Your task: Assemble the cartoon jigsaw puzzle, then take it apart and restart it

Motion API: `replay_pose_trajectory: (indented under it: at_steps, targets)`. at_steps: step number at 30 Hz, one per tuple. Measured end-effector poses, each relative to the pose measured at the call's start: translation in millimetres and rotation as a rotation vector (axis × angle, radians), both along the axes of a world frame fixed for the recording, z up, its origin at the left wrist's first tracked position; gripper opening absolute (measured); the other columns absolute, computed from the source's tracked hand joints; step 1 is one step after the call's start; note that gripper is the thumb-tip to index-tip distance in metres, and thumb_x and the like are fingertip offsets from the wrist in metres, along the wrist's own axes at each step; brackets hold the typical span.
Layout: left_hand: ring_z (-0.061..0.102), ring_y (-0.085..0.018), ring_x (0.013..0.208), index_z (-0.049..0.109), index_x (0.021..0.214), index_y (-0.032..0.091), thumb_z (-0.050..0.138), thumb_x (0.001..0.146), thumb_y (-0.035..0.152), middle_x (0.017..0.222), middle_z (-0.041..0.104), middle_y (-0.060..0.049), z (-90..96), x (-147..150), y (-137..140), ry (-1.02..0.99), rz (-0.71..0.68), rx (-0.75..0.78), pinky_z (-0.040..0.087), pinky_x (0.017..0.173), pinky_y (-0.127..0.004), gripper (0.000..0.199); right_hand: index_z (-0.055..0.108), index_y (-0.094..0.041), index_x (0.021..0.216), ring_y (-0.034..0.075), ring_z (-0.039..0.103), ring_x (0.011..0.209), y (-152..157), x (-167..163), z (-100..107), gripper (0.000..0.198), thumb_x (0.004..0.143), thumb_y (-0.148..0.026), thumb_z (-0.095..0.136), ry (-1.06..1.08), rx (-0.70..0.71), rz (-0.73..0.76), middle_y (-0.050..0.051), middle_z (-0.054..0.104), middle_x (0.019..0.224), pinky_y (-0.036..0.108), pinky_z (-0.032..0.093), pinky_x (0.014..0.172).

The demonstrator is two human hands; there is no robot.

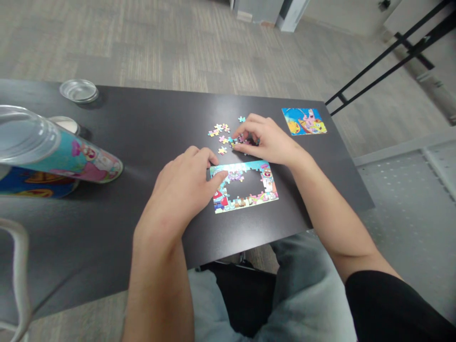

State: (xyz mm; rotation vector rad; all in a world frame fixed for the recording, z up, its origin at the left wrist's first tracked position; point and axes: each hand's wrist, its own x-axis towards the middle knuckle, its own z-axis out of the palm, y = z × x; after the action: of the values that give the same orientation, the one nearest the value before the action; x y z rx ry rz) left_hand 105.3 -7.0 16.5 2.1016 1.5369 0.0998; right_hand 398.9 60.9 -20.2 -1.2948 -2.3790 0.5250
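Note:
A partly assembled jigsaw puzzle (pixel 249 203) lies on the dark table, its colourful border joined around a bare middle. My left hand (pixel 185 183) rests at its left side, thumb on the border and fingers spread beyond the top left corner. Above the puzzle, my right hand (pixel 265 139) is bent over loose puzzle pieces (pixel 223 139), thumb and forefinger closed around a small puzzle piece (pixel 233 145). Its other fingers partly hide more pieces. One blue piece (pixel 242 119) sits apart at the far side.
A finished-looking picture card (pixel 305 121) lies at the right. On the left are a clear-topped printed tube (pixel 83 156), a blue printed container (pixel 35 183) and round lids (pixel 79 90). A white curved tube (pixel 19 270) stands at the lower left.

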Motion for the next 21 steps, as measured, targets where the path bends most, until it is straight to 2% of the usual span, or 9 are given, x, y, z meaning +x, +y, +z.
replay_pose_trajectory:
  at_steps: [3,6,12,16,21]
  targets:
    - [0.082,-0.038,0.116,0.082,0.137,0.025,0.074,0.121,0.039,0.141,0.082,-0.012,-1.2,0.5,0.0,-0.010,0.005,0.005,0.062,0.106,-0.053,0.023,0.087,-0.030,0.122,0.032,0.077,0.110,-3.2,-4.0,1.5,0.006,0.117,-0.028,0.087,-0.042,0.014,-0.006,0.007,0.078,0.121,0.053,0.056,0.112]
    - [0.082,-0.038,0.118,0.082,0.137,0.025,0.075,0.122,0.038,0.141,0.082,-0.012,-1.0,0.6,-0.2,-0.017,0.012,-0.001,0.061,0.105,-0.052,0.021,0.086,-0.029,0.118,0.034,0.078,0.109,-1.1,3.1,4.2,0.005,0.118,-0.025,0.084,-0.060,0.026,-0.053,0.008,0.079,0.118,0.054,0.057,0.110]
    - [0.082,-0.038,0.118,0.083,0.140,0.024,0.074,0.123,0.037,0.143,0.081,-0.013,2.3,2.7,-0.6,-0.013,0.015,-0.006,0.060,0.106,-0.052,0.023,0.088,-0.029,0.117,0.033,0.078,0.107,2.5,6.8,1.6,0.009,0.112,-0.030,0.095,-0.035,-0.001,-0.040,0.007,0.079,0.115,0.053,0.057,0.108]
    - [0.083,-0.039,0.119,0.084,0.143,0.023,0.074,0.123,0.037,0.144,0.082,-0.013,2.9,3.2,-0.8,0.001,0.014,-0.021,0.061,0.109,-0.054,0.026,0.088,-0.028,0.114,0.029,0.075,0.100,2.4,2.8,-1.9,0.007,0.110,-0.028,0.094,0.008,-0.036,-0.013,0.006,0.080,0.111,0.050,0.057,0.102]
    - [0.084,-0.038,0.116,0.085,0.138,0.025,0.073,0.120,0.039,0.141,0.086,-0.013,-0.9,0.0,-1.3,-0.036,0.014,0.023,0.064,0.103,-0.051,0.026,0.085,-0.027,0.108,0.026,0.071,0.090,4.1,3.7,-4.6,0.010,0.106,-0.030,0.095,0.095,-0.078,0.013,0.004,0.081,0.104,0.045,0.056,0.091]
